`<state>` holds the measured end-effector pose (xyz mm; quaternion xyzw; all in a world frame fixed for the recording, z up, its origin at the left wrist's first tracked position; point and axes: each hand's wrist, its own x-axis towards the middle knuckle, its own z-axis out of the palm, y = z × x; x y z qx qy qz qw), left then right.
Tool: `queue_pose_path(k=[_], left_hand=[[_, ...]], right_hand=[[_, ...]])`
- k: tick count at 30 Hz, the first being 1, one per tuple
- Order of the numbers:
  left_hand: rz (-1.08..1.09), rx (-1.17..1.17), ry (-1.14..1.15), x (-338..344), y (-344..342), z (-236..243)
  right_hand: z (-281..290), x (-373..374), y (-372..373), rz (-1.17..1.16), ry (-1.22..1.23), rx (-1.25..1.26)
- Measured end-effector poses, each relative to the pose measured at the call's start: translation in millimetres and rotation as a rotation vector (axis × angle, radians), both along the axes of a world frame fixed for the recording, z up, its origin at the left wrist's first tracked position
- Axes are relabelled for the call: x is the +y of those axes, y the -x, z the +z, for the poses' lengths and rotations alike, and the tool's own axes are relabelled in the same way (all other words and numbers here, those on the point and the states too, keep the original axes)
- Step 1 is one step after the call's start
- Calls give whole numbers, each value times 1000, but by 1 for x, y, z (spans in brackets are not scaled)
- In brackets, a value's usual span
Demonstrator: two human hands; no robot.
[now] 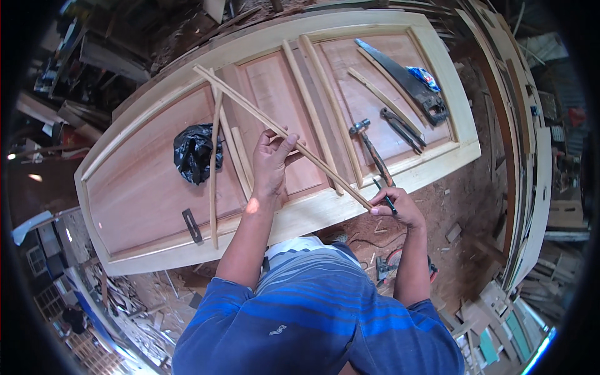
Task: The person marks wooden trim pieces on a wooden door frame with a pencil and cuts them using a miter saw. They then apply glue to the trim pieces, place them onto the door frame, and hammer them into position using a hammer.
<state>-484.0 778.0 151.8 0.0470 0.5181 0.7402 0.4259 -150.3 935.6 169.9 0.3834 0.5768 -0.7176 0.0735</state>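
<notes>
A black bag (191, 153) is seen at nine o'clock from the left hand (273, 159), by which a thin wooden strip (247, 105) is gripped near mid-length over the panelled door (301, 215). The strip's long axis is angled from ten o'clock to four o'clock; its nearer end is pinched by the right hand (403, 207), where a dark pencil (390, 203) is also held.

The left hand (273, 164) is covering a stretch of the wooden strip (325, 167), while the black plastic bag (192, 150) is concealing its inside. The right forearm (410, 262) is partly blocking the power tool (383, 269); the lower edge is cropping the blue shirt (312, 312).
</notes>
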Motion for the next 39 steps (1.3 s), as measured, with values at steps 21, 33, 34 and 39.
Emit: queue_pose_path(k=[21,33,34,39], left_hand=[[8,-184,115,-84,-5,-30],[-184,-134,-34,-55,-47,-17],[-169,-81,-20,-68,-38,-14],[38,78,-14,-104,4,16]], right_hand=[[-162,189,118,-1,-1398,-541],[-109,46,179,-104,-964,131],[-87,7,205,73,-868,175],[-146,-104,285,278,-555,160]])
